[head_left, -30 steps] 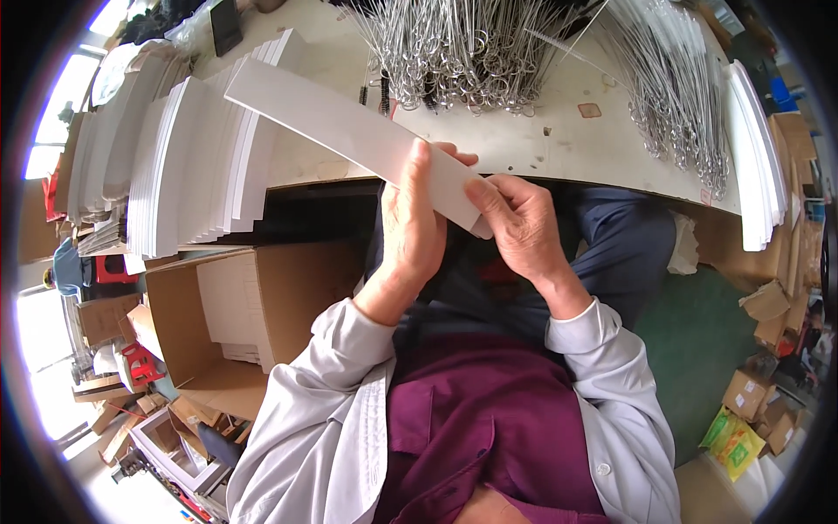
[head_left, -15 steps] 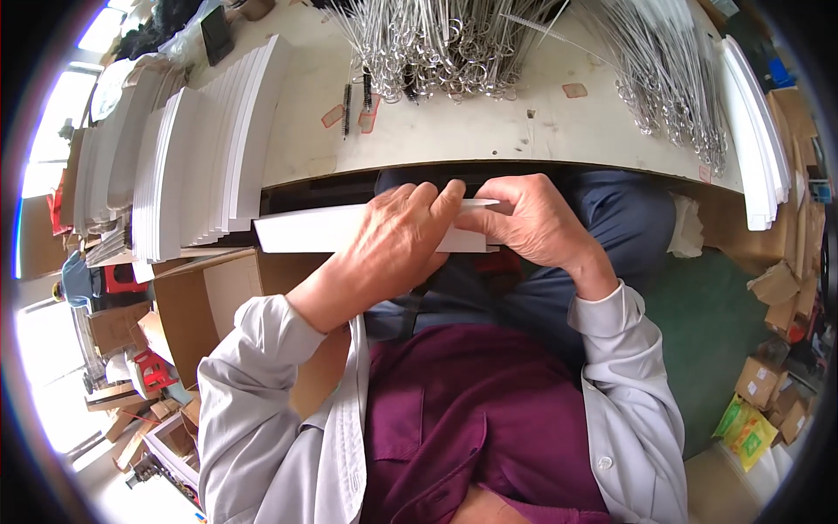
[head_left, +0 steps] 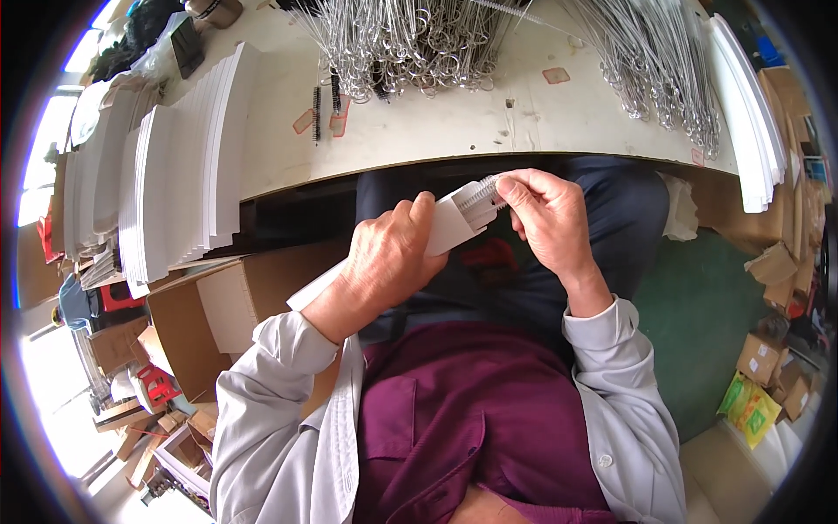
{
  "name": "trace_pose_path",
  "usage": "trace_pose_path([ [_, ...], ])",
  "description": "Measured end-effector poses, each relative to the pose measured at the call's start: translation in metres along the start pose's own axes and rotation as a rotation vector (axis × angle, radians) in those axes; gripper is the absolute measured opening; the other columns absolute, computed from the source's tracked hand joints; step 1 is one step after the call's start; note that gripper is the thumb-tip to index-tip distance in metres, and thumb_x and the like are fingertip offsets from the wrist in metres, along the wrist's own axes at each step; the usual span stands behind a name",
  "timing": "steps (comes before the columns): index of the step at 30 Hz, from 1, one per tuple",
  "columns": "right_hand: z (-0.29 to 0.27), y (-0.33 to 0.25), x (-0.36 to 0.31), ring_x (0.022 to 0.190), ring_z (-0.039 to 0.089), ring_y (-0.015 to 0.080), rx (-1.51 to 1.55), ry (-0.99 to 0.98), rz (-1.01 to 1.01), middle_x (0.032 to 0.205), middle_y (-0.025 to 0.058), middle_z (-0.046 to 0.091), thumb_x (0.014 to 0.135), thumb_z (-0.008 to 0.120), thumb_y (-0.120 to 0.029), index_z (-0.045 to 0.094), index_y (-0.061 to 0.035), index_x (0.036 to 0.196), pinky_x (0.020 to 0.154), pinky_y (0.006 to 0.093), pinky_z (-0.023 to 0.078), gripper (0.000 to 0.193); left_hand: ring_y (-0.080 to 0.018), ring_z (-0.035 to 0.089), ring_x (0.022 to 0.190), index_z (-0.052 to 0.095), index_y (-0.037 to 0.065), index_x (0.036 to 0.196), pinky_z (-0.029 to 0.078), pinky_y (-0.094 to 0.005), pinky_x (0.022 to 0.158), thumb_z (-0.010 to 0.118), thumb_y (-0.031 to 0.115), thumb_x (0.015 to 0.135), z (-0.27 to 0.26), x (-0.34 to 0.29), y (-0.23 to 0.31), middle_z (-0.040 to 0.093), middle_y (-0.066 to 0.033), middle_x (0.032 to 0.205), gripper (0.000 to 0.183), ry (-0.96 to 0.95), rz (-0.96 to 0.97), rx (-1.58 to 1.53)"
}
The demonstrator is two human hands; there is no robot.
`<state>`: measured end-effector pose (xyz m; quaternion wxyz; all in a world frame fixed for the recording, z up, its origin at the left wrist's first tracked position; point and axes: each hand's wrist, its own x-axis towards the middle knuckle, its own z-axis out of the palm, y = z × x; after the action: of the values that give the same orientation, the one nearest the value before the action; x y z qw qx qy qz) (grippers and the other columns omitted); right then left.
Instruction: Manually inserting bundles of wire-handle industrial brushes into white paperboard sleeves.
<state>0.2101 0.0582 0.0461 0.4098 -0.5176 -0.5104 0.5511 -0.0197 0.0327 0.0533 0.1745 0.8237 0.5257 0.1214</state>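
My left hand [head_left: 388, 253] is wrapped around a long, narrow white cardboard box [head_left: 452, 225], tilted with its open end up and to the right. Bristly wire brushes [head_left: 477, 199] show in that open end. The thumb and fingers of my right hand [head_left: 548, 214] pinch the brushes' outer ends at the box mouth; the fingertips partly hide them. On the table beyond lie a large heap of looped wire brushes [head_left: 410, 44] and a second bundle [head_left: 655, 74] to its right.
Stacks of flat white boxes [head_left: 188, 166] stand at the table's left, with more [head_left: 751, 122] at its right edge. Small black brushes [head_left: 317, 115] lie on the table [head_left: 419, 131]. An open brown carton [head_left: 192, 319] sits below left, and a yellow bag [head_left: 749, 409] lies far right.
The white box has turned from nearly level to tilted, its right end raised. Its end now stands open with brushes showing, and my right fingers have moved from the flap to them.
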Motion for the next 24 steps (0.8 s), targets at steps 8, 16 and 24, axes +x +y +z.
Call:
trace_pose_path([
  [8,-0.001,0.004,0.001,0.063,0.052,-0.0003,0.106,-0.063,0.057,0.073,-0.0012,0.066,0.102,0.069,-0.019,0.076,0.0031,0.102,0.055,0.0186,0.042,0.024,-0.0380,0.070,0.069,0.053,0.001,0.118,0.058,-0.0454,0.059,0.081,0.017,0.076,0.010,-0.005,-0.002,0.067,-0.0172,0.083,0.053,0.027,-0.030,0.010],
  [16,0.008,0.012,0.000,0.065,0.054,-0.0003,0.231,0.028,0.134,0.074,-0.0020,0.067,0.100,0.072,-0.018,0.077,0.0013,0.102,0.057,0.0181,0.044,0.020,-0.0382,0.070,0.071,0.053,0.000,0.117,0.058,-0.0456,0.059,0.080,0.017,0.077,0.013,-0.009,-0.004,0.067,-0.0187,0.084,0.050,0.009,-0.057,-0.051],
  [24,0.014,0.013,0.001,0.072,0.062,0.0037,-0.032,0.038,-0.085,0.079,0.0034,0.073,0.096,0.075,-0.011,0.074,0.0030,0.097,0.065,0.0222,0.051,0.014,-0.0390,0.071,0.072,0.053,0.000,0.118,0.058,-0.0468,0.061,0.079,0.018,0.079,0.014,-0.012,-0.005,0.068,-0.0198,0.086,0.050,-0.060,-0.093,-0.040],
])
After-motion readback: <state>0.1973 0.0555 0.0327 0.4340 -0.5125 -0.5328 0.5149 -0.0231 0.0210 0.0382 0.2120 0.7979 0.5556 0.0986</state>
